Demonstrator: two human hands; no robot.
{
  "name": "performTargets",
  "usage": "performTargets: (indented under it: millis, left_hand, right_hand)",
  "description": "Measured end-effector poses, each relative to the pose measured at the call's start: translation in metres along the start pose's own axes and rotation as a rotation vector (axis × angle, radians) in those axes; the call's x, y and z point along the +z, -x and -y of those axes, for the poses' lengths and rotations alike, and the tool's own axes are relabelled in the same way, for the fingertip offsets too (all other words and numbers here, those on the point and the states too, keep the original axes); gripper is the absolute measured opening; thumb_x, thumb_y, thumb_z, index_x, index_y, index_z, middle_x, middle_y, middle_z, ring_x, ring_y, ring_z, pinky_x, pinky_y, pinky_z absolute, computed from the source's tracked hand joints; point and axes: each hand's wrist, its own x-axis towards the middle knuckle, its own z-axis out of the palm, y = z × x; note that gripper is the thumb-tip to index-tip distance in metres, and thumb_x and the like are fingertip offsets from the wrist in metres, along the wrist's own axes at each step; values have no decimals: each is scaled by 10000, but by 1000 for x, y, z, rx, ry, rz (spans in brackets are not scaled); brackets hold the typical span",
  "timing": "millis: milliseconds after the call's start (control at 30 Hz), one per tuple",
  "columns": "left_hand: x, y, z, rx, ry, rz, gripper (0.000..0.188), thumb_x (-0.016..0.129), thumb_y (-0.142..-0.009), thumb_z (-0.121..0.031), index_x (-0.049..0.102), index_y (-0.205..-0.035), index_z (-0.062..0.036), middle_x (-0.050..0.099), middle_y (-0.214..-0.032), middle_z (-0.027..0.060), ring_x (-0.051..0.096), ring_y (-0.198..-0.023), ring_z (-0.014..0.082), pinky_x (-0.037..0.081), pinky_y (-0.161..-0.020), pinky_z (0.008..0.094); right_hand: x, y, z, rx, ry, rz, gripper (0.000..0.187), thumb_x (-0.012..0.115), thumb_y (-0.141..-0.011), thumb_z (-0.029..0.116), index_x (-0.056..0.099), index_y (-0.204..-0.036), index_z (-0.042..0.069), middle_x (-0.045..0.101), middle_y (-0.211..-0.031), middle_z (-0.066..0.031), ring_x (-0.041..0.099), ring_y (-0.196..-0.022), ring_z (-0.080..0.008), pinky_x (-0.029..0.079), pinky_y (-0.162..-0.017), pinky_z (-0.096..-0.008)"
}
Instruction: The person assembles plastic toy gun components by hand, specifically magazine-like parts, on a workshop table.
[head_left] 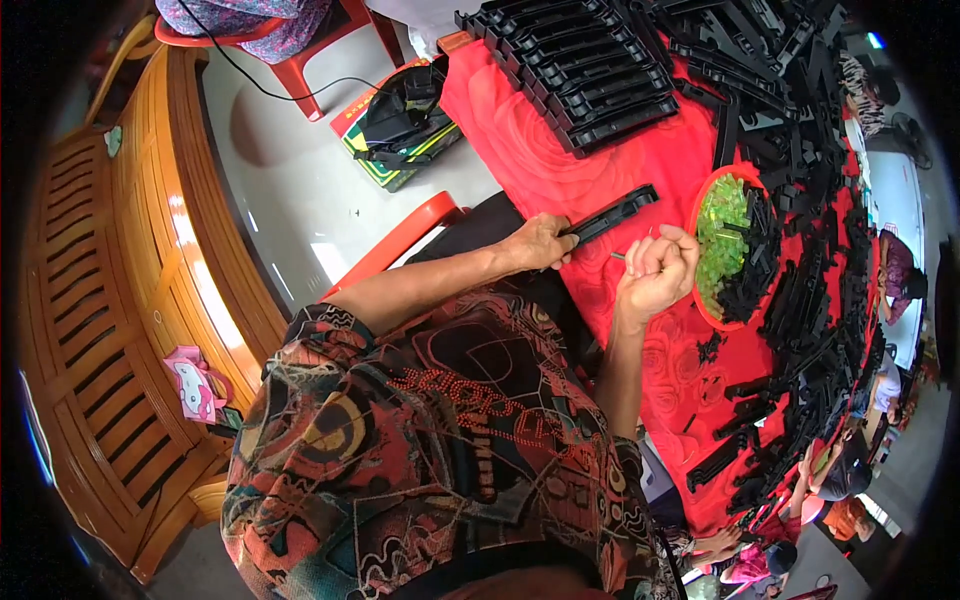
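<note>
My left hand (541, 243) is closed round one end of a long black plastic part (612, 214), whose other end points to the far right over the red cloth. Just right of it, my right hand (660, 272) is raised with its fingers curled together. A thin, short bit shows at its fingertips, too small to name. Beside the right hand stands an orange-rimmed bowl (697, 215) holding small green pieces (722, 232) and small black pieces (758, 250). Beyond my hands lies a neat row of similar long black parts (580, 75).
The table has a red rose-patterned cloth (655, 375). Heaps of black parts (800, 290) cover its right side. Left are a red chair (415, 225), a box with a black bag (400, 125) and a wooden bench (130, 300). Other people's hands (718, 545) work at lower right.
</note>
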Motion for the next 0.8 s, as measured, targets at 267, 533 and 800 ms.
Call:
performTargets:
  millis: [267, 533, 800]
  left_hand:
    - [-1, 1, 9, 16, 64, 72, 205, 484, -888, -172, 548, -861, 20, 578, -678, 41, 566, -602, 96, 465, -544, 246]
    - [1, 8, 5, 143, -30, 43, 236, 481, -906, -209, 537, -837, 10, 543, -606, 32, 559, -581, 102, 453, -537, 270]
    - [5, 8, 6, 116, -451, -192, 336, 552, -852, -319, 564, -742, -2, 603, -599, 132, 623, -607, 267, 469, -573, 379]
  right_hand:
    - [-5, 7, -6, 23, 6, 5, 148, 379, -843, 53, 490, -873, -40, 262, -500, 22, 210, -403, -59, 230, -370, -217]
    - [-4, 10, -7, 18, -6, 11, 158, 368, -840, 44, 496, -878, -40, 268, -503, 21, 220, -401, -62, 234, -374, -217]
    - [-11, 9, -11, 8, 27, 7, 151, 367, -847, 34, 500, -880, -30, 284, -502, 21, 227, -397, -54, 233, -372, -215]
